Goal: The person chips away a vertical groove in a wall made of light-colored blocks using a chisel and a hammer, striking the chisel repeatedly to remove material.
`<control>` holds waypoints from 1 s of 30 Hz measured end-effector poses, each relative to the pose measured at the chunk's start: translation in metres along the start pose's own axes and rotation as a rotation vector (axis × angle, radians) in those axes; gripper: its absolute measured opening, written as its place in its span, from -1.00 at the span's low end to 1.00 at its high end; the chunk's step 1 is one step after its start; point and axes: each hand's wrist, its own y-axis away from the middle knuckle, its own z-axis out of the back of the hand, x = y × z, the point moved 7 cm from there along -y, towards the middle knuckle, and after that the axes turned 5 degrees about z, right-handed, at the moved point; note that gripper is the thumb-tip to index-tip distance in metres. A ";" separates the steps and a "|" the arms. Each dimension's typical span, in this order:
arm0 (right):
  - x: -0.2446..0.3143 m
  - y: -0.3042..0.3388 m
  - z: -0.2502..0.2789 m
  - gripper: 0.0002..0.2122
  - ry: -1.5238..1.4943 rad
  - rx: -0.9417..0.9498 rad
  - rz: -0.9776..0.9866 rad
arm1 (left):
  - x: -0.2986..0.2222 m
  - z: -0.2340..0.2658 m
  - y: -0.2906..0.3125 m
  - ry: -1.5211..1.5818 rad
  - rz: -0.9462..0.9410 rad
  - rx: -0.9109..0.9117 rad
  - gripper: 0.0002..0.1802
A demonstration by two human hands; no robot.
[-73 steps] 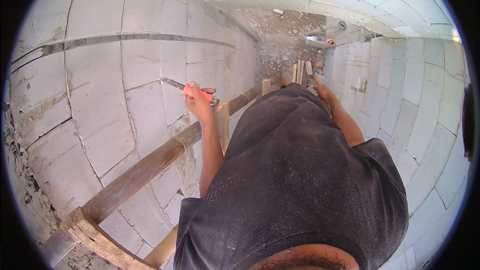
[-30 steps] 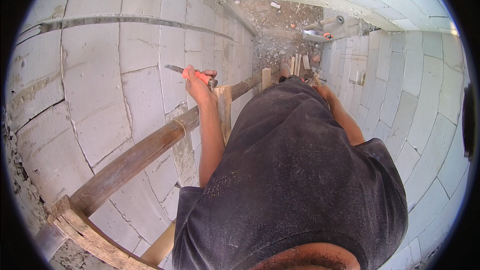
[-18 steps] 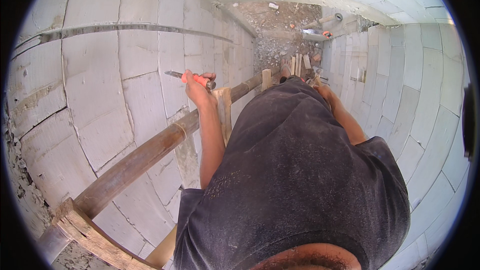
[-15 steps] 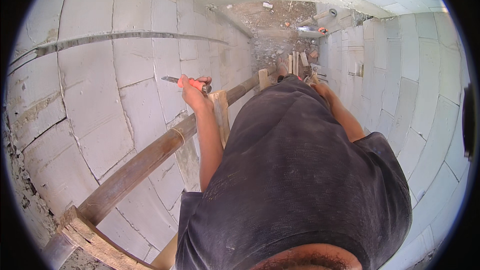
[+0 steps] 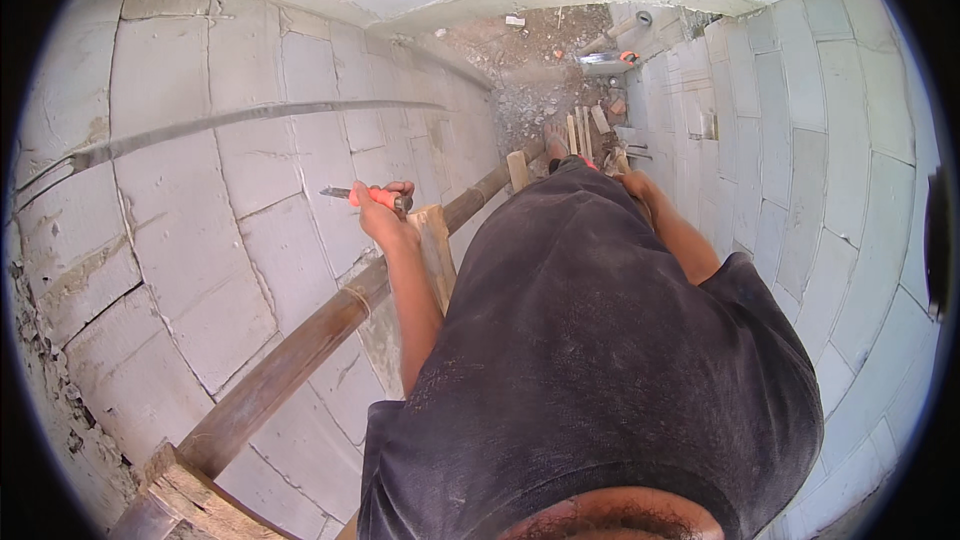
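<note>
My left hand (image 5: 378, 224) is closed around the orange-red handle of a chisel (image 5: 336, 192). Its metal blade points left toward the groove in the block wall, apart from the surface. A dark metal end shows at the back of the handle. Just beside that wrist stands an upright wooden piece (image 5: 432, 240). My right hand (image 5: 637, 186) is low at my right side, by the edge of my dark shirt. Its fingers look curled and are partly hidden, and what they hold cannot be made out.
A long round wooden pole (image 5: 290, 365) runs slantwise along the left block wall (image 5: 180, 280), with a rough timber piece (image 5: 205, 500) across its near end. Another block wall (image 5: 800, 160) rises at right. Below lie wooden strips (image 5: 580, 130), rubble, and an orange-handled saw (image 5: 605, 59).
The view has tilted and shifted slightly, so the left wall appears lower. My left hand keeps hold of the chisel, a little lower in the picture. My right hand stays at my side.
</note>
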 end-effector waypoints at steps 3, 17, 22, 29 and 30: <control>-0.004 -0.004 -0.006 -0.48 0.030 0.048 0.060 | -0.003 0.006 0.003 0.004 0.050 0.014 -0.58; 0.212 0.028 -0.010 -0.69 0.116 -0.033 0.622 | -0.249 -0.128 0.062 0.377 -0.411 0.575 -0.62; 0.298 0.036 0.005 -0.78 -0.055 -0.084 0.848 | -0.354 -0.188 0.108 0.544 -0.615 0.879 -0.59; 0.384 0.207 -0.011 -0.75 -0.193 0.096 0.982 | -0.418 -0.178 0.117 0.691 -0.783 0.930 -0.60; 0.389 0.219 -0.013 -0.77 -0.213 0.132 0.993 | -0.420 -0.179 0.117 0.734 -0.780 0.966 -0.61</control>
